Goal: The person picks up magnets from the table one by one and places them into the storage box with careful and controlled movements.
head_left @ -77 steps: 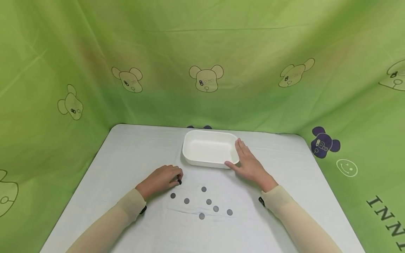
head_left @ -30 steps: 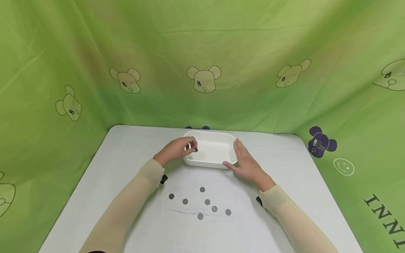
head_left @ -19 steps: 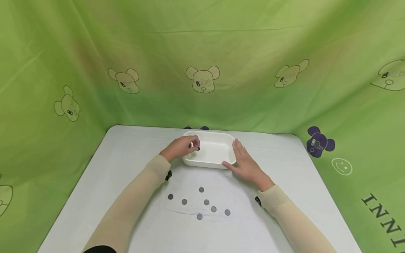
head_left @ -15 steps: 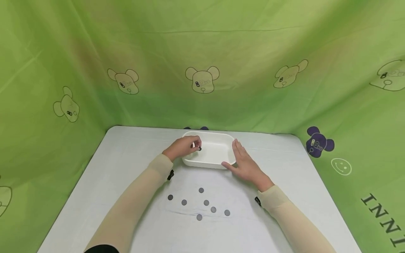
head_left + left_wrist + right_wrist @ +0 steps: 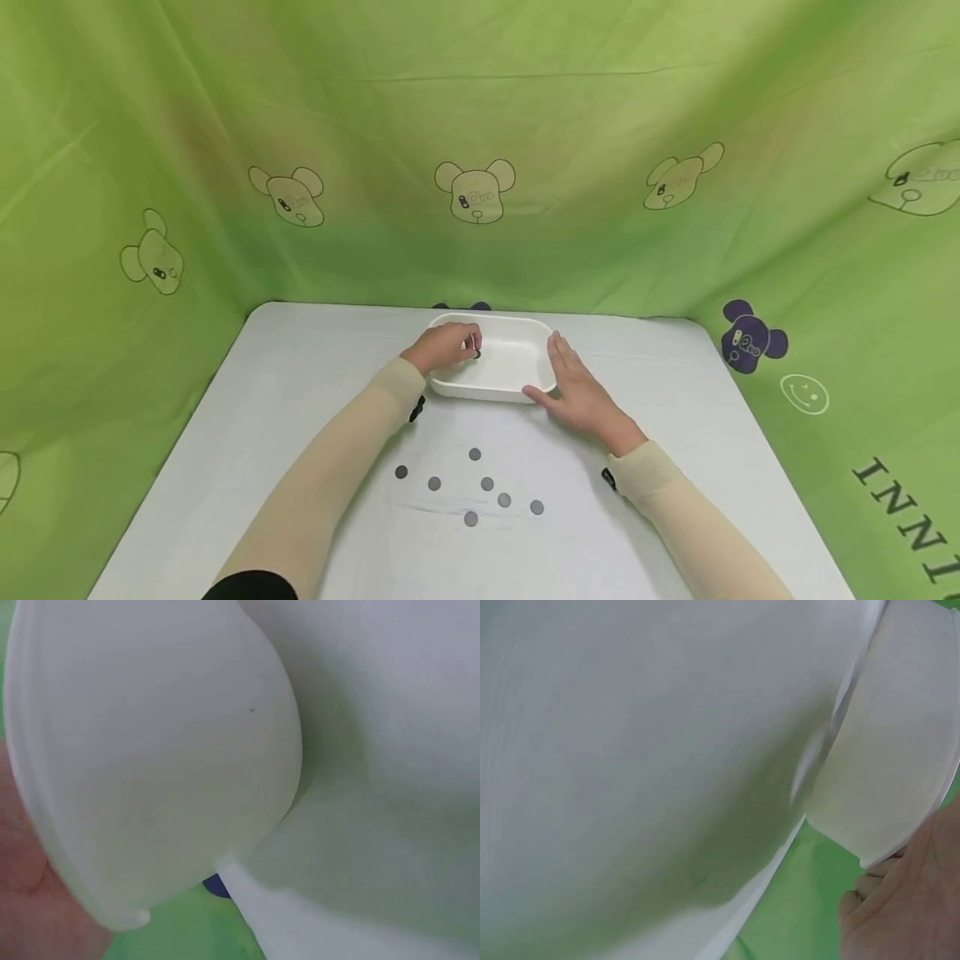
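Observation:
In the head view a white oval-cornered basin stands at the table's far side. Over its left part, the left hand pinches a small dark disc between thumb and fingers. The right hand rests against the basin's right end, fingers straight and thumb at the front rim. In the left wrist view the basin's outer wall hides the fingertips; part of the left hand shows beyond the rim. The right wrist view has the right hand touching the basin's end.
Several flat grey discs lie scattered on the white-covered table in front of the basin, a darker one leftmost. A green cloth with bear-head prints hangs behind and at both sides.
From the table left of the discs, the left hand has moved up and right over the basin with the dark disc pinched. The right hand stays at the basin's end.

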`<state>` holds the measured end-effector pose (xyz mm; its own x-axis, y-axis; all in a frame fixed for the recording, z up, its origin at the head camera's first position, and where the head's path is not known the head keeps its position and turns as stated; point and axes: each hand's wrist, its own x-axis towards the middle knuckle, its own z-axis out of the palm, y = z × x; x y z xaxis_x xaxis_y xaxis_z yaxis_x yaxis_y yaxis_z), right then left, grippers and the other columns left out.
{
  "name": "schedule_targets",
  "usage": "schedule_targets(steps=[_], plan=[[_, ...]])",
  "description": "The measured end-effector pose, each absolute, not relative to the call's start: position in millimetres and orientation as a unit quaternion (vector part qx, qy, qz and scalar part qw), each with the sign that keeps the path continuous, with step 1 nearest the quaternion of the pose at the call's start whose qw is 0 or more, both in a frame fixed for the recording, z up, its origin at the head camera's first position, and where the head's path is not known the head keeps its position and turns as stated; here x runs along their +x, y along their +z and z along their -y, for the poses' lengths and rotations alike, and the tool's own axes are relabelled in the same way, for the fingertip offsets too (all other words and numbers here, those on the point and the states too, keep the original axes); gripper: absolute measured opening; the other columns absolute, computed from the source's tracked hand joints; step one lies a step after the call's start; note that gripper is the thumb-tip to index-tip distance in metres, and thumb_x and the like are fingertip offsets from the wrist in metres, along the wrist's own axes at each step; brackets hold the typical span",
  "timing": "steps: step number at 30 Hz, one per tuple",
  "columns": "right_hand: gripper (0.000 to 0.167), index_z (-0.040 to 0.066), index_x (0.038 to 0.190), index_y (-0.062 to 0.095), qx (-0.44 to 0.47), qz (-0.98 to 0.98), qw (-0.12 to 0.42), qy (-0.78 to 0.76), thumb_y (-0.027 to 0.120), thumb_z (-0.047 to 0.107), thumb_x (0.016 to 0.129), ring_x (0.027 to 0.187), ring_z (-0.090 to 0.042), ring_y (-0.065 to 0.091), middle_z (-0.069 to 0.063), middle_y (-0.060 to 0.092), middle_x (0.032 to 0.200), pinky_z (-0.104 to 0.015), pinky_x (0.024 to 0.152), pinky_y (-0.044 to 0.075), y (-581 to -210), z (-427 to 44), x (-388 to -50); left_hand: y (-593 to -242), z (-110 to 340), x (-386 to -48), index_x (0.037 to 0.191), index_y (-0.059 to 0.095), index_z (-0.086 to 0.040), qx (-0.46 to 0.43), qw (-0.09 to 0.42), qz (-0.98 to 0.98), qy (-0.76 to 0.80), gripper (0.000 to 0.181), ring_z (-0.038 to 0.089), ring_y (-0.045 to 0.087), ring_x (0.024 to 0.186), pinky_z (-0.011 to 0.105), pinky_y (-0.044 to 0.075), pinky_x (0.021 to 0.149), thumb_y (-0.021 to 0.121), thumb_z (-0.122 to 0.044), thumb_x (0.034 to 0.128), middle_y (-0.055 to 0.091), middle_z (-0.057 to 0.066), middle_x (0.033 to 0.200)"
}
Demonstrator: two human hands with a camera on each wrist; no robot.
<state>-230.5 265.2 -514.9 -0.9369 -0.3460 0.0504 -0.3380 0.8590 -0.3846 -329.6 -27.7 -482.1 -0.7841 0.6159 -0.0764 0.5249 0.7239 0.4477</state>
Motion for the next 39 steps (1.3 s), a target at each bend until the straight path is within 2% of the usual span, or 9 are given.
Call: schedule_targets(steps=[13, 25, 39], plan=[[0.112, -0.001, 0.170, -0.003, -0.177, -0.964, 0.013, -0.198, 0.053, 0.070, 0.104, 0.166, -0.038, 0.000, -0.019, -0.005, 0.179, -0.055, 0.134, 0.011, -516.5, -265.6, -230.0, -493.5, 22.7, -332.7, 0.114, 0.069, -0.018, 0.280, 0.115, -0.937, 0.174, 0.008, 0.017, 0.067, 0.105, 0.036, 0.057, 0.094, 0.067, -0.021, 0.1074, 0.074, 0.001, 0.115], [0.112, -0.002, 0.170, -0.002, -0.180, -0.963, 0.008, -0.199, 0.054, 0.069, 0.104, 0.165, -0.044, 0.006, -0.019, -0.004, 0.179, -0.056, 0.134, 0.012, -513.9, -265.6, -229.2, -497.9, 17.6, -334.7, 0.110, 0.068, -0.017, 0.281, 0.073, -0.947, 0.135, 0.006, 0.015, 0.067, 0.098, 0.036, 0.058, 0.088, 0.070, -0.021, 0.1061, 0.074, -0.002, 0.106], [0.111, -0.002, 0.170, 0.000, -0.180, -0.962, 0.010, -0.203, 0.055, 0.068, 0.104, 0.166, -0.039, 0.002, -0.018, -0.005, 0.179, -0.055, 0.134, 0.011, -514.0, -265.7, -228.1, -494.1, 15.6, -328.1, 0.107, 0.070, -0.013, 0.277, 0.048, -0.952, 0.124, 0.003, 0.016, 0.067, 0.093, 0.037, 0.059, 0.084, 0.069, -0.015, 0.1051, 0.074, 0.001, 0.101]])
